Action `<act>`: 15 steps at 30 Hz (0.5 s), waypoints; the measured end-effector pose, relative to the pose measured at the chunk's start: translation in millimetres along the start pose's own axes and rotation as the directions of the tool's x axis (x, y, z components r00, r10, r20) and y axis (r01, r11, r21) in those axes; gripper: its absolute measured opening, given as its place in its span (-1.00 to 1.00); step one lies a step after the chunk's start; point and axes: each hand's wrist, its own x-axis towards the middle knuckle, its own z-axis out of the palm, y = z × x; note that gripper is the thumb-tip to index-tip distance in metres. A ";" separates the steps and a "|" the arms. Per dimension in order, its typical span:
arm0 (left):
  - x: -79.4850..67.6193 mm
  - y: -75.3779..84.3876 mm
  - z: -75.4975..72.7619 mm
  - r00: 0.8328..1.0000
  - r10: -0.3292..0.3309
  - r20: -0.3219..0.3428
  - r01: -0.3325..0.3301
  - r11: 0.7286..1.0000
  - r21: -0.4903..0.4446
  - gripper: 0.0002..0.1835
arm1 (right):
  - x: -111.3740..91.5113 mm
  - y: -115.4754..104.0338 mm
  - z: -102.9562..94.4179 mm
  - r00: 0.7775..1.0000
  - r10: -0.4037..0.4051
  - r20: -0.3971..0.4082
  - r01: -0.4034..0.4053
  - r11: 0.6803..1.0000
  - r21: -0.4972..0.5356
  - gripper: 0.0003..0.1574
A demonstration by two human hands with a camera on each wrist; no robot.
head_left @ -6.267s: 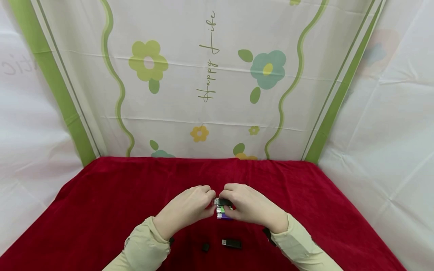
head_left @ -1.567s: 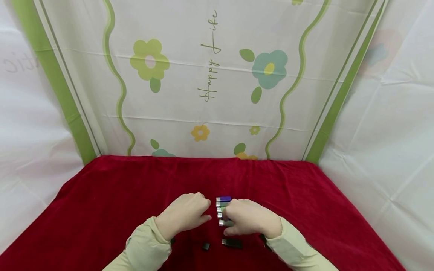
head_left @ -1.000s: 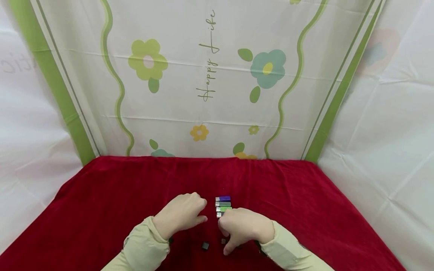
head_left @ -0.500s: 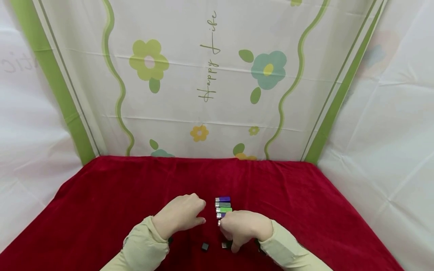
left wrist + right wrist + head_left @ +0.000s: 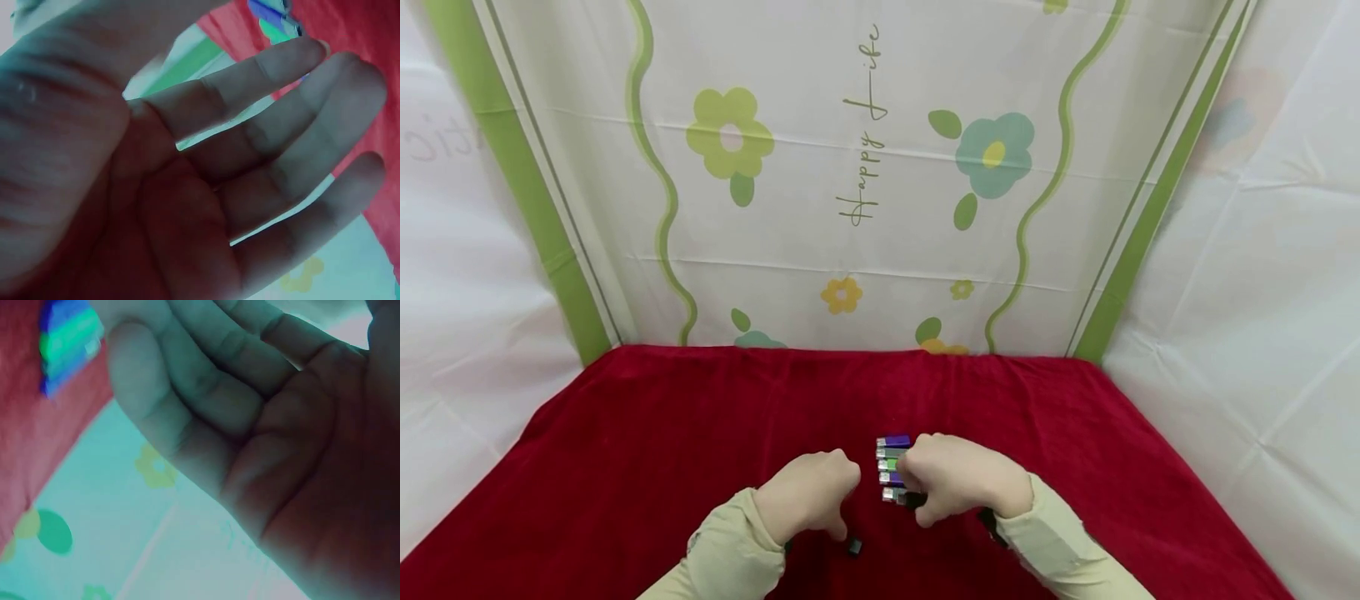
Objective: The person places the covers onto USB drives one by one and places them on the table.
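My right hand (image 5: pixel 962 475) pinches a black USB flash drive (image 5: pixel 915 501), mostly covered by the fingers, over the near end of a row of flash drives. From far to near the row has a purple drive (image 5: pixel 895 441), a grey drive (image 5: pixel 892 454), a green drive (image 5: pixel 889 466), another purple drive (image 5: pixel 891 478) and a greyish one (image 5: pixel 891 494). All their metal plugs point left. My left hand (image 5: pixel 808 496) holds nothing, fingers loosely bent, its thumb close to a small black cap (image 5: pixel 854 547). In the left wrist view, the palm and fingers (image 5: pixel 250 137) are bare.
Red velvet cloth (image 5: pixel 662 433) covers the table. A white curtain with printed flowers (image 5: pixel 865 250) stands behind it, and white fabric walls (image 5: pixel 1247 333) close off both sides.
My right hand has picked up the black flash drive from the near cloth and moved it up beside the row. My left hand has lowered toward the small black cap.
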 end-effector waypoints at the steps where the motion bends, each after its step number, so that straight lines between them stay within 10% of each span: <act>1: 1.1 1.8 2.8 1.000 0.000 0.011 0.000 1.000 0.012 -0.56 | -2.8 2.0 -4.8 1.000 0.005 -0.018 -0.005 1.000 0.020 -0.58; 8: 8.9 12.2 14.5 0.992 -0.010 0.128 0.003 0.998 0.058 -0.65 | -15.8 10.0 -28.4 0.987 -0.005 -0.160 0.005 1.000 0.002 -0.67; 15: 8.8 15.5 20.5 0.997 0.051 0.060 -0.058 0.991 0.120 -0.62 | -16.7 11.8 -31.3 0.983 -0.008 -0.185 0.005 1.000 -0.016 -0.68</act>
